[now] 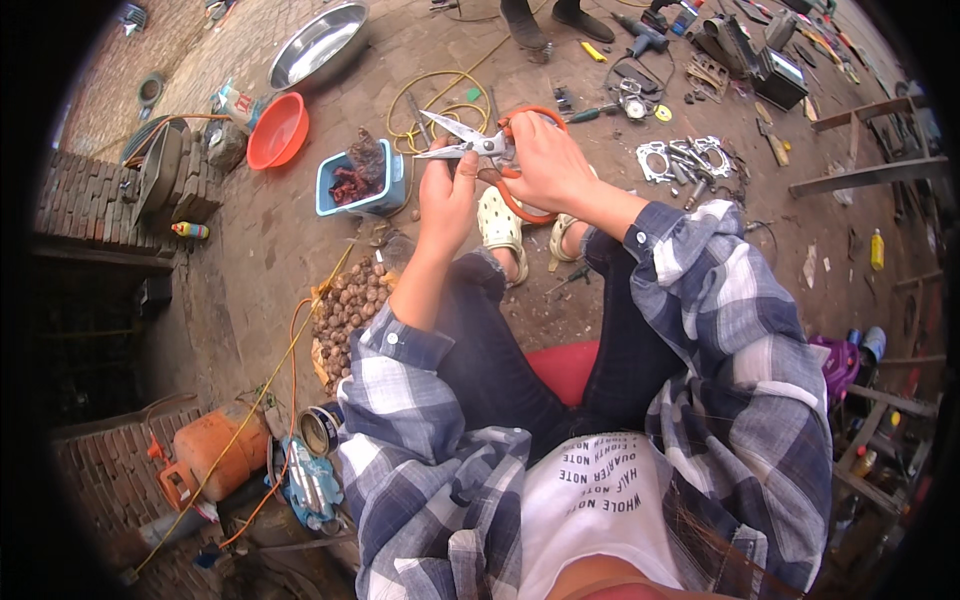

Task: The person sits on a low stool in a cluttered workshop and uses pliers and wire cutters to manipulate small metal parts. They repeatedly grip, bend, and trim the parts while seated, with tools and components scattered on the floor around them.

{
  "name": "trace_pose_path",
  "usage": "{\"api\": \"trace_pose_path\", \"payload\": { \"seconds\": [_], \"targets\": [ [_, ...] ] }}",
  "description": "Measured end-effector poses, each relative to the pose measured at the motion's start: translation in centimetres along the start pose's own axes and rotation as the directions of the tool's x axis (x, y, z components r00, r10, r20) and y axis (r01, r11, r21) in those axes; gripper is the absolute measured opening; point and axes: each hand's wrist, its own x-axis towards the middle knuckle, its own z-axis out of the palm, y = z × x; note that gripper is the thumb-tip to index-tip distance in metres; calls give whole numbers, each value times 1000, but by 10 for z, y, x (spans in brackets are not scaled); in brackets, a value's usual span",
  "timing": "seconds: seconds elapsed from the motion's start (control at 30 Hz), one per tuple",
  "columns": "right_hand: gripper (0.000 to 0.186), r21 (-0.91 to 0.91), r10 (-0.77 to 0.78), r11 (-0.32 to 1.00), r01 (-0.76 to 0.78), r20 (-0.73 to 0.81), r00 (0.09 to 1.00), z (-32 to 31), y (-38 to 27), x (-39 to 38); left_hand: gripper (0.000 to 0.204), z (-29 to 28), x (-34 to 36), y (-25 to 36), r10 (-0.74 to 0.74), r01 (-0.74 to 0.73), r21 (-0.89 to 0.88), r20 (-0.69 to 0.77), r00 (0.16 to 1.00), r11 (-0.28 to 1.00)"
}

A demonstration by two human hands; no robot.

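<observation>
My right hand (548, 160) is wrapped round the orange handles of a large pair of scissors (486, 144). The blades stand apart and point left, above my pale clogs. My left hand (446, 205) is closed at the lower blade, thumb and finger pinched near the pivot; what sits between them, if anything, is too small to make out. Left of my hands is a blue square basin (397, 185) with dark reddish pieces and a brown clump in it. Close to my left forearm lies a heap of round brown walnut-like nuts (352, 300).
A red basin (278, 130) and a large metal bowl (318, 45) stand far left. An orange gas cylinder (215, 450) lies near left by hoses. Metal engine parts (690, 160), a drill (640, 36) and a metal frame (870, 175) are on the right. Someone's dark boots (525, 28) show at the top.
</observation>
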Motion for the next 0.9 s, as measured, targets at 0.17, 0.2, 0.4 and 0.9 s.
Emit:
{"api": "trace_pose_path", "payload": {
  "seconds": [0.17, 0.2, 0.4, 0.9],
  "targets": [
    [55, -10, 88, 996, -88, 141, 986, -7, -7, -2, 29, -3, -1, -3, -2, 2, 21, 17, 1000, 1000],
    [55, -4, 91, 996, -91, 151, 984, -8, -6, -3, 30, -3, -1, -1, -2, 1, 38, 19, 1000, 999],
    [59, -42, 118, 993, -111, 240, 964, -12, -9, -7, 34, -6, -5, 5, -8, 7, 142, 6, 1000, 990],
    [69, 1, 78, 997, -80, 206, 975, -5, -3, -12, 33, -8, -9, 12, 4, -3, 143, -9, 1000, 990]
  ]
}}
